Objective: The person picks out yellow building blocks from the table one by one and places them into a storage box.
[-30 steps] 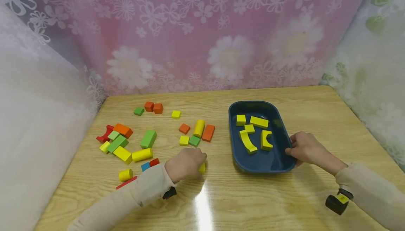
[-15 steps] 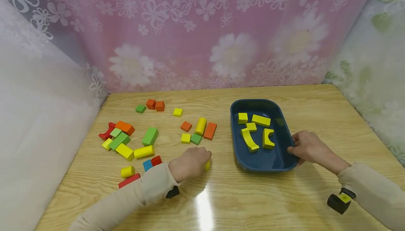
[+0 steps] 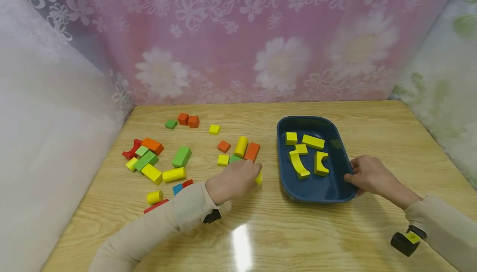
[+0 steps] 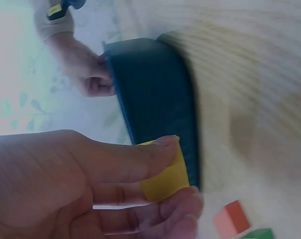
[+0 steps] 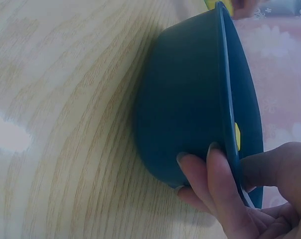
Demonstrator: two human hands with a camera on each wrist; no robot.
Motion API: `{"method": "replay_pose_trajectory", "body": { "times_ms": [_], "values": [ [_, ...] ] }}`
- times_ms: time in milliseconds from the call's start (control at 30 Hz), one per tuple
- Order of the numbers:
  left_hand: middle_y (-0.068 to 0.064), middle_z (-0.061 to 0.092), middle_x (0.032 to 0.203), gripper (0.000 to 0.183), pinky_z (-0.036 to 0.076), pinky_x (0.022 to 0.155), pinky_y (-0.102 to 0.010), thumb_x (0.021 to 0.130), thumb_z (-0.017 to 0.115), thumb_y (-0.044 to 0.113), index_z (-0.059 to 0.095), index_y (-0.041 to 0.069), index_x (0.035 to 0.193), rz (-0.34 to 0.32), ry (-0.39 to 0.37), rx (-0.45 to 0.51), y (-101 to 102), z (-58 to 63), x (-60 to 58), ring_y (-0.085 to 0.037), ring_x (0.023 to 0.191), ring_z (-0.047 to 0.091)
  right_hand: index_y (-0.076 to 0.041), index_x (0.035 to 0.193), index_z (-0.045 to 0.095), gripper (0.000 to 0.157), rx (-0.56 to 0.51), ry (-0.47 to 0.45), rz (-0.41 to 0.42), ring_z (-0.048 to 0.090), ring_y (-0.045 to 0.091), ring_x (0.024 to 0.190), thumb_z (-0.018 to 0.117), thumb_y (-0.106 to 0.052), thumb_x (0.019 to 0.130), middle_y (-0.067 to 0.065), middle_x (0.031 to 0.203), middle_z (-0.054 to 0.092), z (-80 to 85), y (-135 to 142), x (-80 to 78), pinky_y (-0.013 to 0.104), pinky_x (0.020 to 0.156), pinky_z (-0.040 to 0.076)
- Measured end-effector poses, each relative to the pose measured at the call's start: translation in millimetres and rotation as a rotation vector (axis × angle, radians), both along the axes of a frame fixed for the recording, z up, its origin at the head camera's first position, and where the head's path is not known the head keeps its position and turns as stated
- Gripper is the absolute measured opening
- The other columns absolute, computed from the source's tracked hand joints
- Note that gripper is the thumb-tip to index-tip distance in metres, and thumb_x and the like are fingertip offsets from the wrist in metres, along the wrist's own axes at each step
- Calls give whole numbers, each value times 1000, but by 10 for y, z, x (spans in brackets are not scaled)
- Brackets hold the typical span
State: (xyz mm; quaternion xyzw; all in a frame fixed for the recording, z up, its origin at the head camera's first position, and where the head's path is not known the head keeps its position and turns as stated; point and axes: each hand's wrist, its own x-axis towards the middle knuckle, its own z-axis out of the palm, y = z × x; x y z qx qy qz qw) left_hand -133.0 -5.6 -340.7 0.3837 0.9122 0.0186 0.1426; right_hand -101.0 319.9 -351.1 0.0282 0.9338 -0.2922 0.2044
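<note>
My left hand (image 3: 236, 181) pinches a yellow block (image 4: 166, 180) between thumb and fingers, left of a dark blue tub (image 3: 316, 193). In the head view most of that block is hidden behind the hand. My right hand (image 3: 374, 176) grips the tub's right rim, thumb inside and fingers against the outer wall, as the right wrist view shows. Several yellow blocks lie in the tub, among them an arched block (image 3: 298, 165), a notched block (image 3: 321, 164) and a flat rectangular block (image 3: 313, 141).
Left of the tub lie a yellow cylinder (image 3: 241, 147), an orange block (image 3: 252, 152) and a small yellow block (image 3: 223, 160). Further left, mixed coloured blocks cluster around a green block (image 3: 146, 160). A pink floral curtain (image 3: 223, 56) hangs behind the table (image 3: 316, 239).
My left hand has moved up and right toward the tub with the yellow block, now overlapping the green block near the cylinder. My right hand keeps its grip on the rim.
</note>
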Motion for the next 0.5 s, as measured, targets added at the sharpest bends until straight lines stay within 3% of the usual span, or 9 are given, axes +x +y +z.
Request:
{"method": "replay_pose_trajectory", "body": {
  "times_ms": [233, 333, 500],
  "values": [
    [0, 54, 73, 22, 41, 46, -18, 92, 67, 27, 61, 6, 98, -13, 83, 113, 155, 191, -45, -9, 59, 52, 22, 108, 53, 32, -3, 1, 6, 68, 21, 57, 60, -3, 88, 31, 90, 64, 0, 29, 8, 35, 54, 56],
    [-1, 56, 77, 26, 42, 50, -17, 93, 65, 31, 61, 6, 102, -33, 123, 137, 232, 225, -76, -10, 62, 53, 22, 108, 53, 33, -9, 5, 8, 68, 21, 57, 60, -3, 88, 32, 91, 64, -11, 24, 7, 34, 53, 56],
    [-2, 56, 81, 30, 42, 51, -18, 95, 60, 36, 59, 8, 105, -51, 126, 154, 369, 261, -177, -11, 64, 53, 21, 106, 54, 31, -16, 2, 10, 68, 21, 57, 60, -3, 88, 28, 87, 65, -17, 19, -3, 34, 53, 56]
  ]
}}
